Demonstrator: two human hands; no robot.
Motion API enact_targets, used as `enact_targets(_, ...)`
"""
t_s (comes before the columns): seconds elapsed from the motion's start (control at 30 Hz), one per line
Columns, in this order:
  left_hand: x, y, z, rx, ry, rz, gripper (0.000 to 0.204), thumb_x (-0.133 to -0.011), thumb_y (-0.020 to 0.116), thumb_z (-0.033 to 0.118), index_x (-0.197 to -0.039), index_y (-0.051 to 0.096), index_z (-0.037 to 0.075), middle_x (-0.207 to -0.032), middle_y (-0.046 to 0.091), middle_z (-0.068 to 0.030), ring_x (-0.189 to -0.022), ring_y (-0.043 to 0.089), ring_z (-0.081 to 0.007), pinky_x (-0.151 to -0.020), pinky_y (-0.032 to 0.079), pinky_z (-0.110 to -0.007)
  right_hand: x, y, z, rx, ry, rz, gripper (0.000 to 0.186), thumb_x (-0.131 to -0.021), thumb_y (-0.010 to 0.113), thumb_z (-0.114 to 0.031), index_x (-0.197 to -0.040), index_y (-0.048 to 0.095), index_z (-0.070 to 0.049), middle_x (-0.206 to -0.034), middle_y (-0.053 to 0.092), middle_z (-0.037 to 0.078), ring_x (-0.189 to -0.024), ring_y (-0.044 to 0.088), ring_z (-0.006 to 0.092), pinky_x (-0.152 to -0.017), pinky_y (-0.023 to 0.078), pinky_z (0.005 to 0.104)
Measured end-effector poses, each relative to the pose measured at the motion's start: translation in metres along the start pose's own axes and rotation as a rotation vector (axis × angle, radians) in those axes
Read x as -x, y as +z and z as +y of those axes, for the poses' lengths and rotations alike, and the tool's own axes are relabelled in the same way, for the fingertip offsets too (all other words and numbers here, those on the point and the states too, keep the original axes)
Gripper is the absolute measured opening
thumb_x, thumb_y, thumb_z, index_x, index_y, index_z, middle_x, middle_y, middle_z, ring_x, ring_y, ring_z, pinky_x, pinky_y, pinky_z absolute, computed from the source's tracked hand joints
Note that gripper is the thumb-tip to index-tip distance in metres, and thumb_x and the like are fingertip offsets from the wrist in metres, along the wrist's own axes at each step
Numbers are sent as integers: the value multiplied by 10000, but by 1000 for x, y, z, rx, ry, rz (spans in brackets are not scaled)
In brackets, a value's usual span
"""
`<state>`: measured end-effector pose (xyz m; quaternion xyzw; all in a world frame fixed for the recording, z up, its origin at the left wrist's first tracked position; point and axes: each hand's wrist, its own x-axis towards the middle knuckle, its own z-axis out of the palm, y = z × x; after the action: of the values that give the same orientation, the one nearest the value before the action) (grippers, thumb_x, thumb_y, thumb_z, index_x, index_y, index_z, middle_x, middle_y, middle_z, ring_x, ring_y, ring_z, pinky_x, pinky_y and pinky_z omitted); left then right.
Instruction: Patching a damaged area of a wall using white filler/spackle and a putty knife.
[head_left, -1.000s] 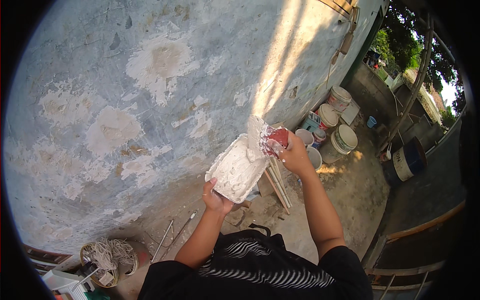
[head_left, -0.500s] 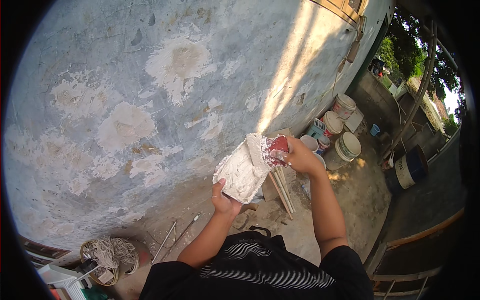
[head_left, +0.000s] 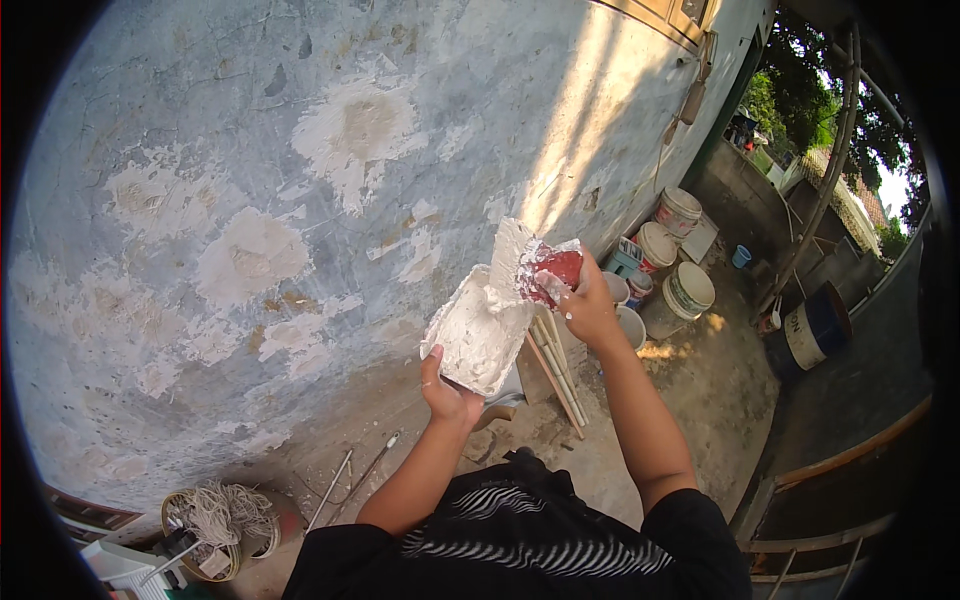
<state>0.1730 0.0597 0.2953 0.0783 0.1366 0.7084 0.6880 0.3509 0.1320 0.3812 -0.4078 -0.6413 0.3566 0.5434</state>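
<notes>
My left hand [head_left: 448, 392] grips the lower end of a shallow rectangular tray [head_left: 472, 340] full of thick white paste with an uneven, smeared surface. In my right hand [head_left: 590, 308] is a putty knife with a red, paste-smeared handle [head_left: 558, 268]; its wide blade [head_left: 510, 250] is coated in white paste and tilts up over the tray's top end. Whether the blade touches the paste there I cannot tell. Beside both hands rises a weathered pale blue wall [head_left: 150, 280] with several rough white patches [head_left: 255, 260].
Buckets [head_left: 688, 290] stand along the wall's base at right, near a dark blue drum [head_left: 818, 325]. Wood strips [head_left: 560, 385] lean below my hands. Metal rods [head_left: 345, 480] and a container of tangled cord [head_left: 225, 520] are at lower left. A wood-framed opening [head_left: 830, 460] is at right.
Half a second ago the blade lay lower over the tray; now my right hand has raised it upward and tilted it. The tray has shifted slightly left and down.
</notes>
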Motion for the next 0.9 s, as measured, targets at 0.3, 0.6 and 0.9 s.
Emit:
enact_targets(0.3,-6,-2,2,15,14,64,624,-885,489,422,-1355,439,15,-1334,514,-149,-1227,506,-325,-1047,394,-459,41,48,12,654,-290,-177,260,-831,638,-70,-1058,548,19,-839,622,236,-777,600,456,-666,476,462)
enact_targets(0.6,-18,-24,-3,15,15,52,654,-902,428,475,-1367,427,16,-1362,499,-163,-1247,498,-334,-1049,399,-462,-10,10,17,419,-21,-49,568,-840,681,-146,-1251,430,156,-893,661,257,-834,671,334,-731,503,392)
enact_targets(0.9,-51,1,-49,-105,93,117,683,-916,356,478,-1394,389,-9,-1389,466,-197,-1253,486,-367,-1055,394,-483,-57,-29,88,178,118,-48,619,-863,650,-28,-1354,320,155,-1022,661,145,-913,646,180,-827,499,296)
